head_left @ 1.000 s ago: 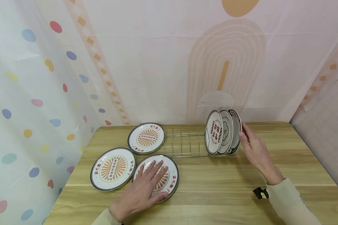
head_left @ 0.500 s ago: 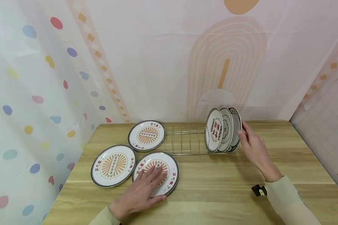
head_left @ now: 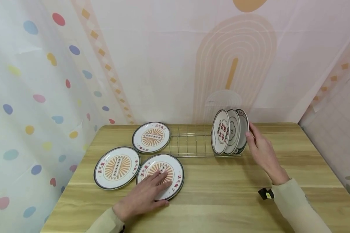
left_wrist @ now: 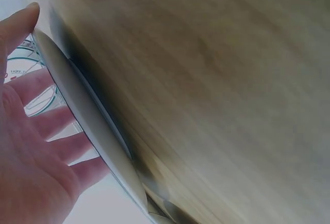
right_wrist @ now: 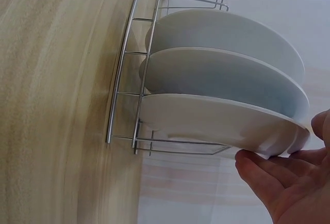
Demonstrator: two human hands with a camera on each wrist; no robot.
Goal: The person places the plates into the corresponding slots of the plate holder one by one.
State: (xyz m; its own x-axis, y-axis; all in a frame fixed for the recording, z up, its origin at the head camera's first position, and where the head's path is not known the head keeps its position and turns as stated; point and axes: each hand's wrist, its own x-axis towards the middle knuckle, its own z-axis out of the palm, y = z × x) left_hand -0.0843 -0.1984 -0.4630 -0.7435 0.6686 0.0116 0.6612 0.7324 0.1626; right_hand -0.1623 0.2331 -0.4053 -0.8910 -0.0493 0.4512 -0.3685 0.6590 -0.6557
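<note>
Near the worktop's (head_left: 221, 200) back edge, your right hand (head_left: 263, 155) pinches a racked plate (head_left: 243, 125), likely steadying it; your left hand (head_left: 144, 195) lies flat on stacked plates (head_left: 175, 168).

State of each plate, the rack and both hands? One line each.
Left plate: face up
Rear plate: face up, at rack's left end
Front plate: face up, apparently stacked on another
Left racked plate: on edge
Middle racked plate: on edge
Right racked plate: on edge
Rack: standing, right end loaded
Left hand: resting on front plate
Right hand: holding right racked plate's rim
</note>
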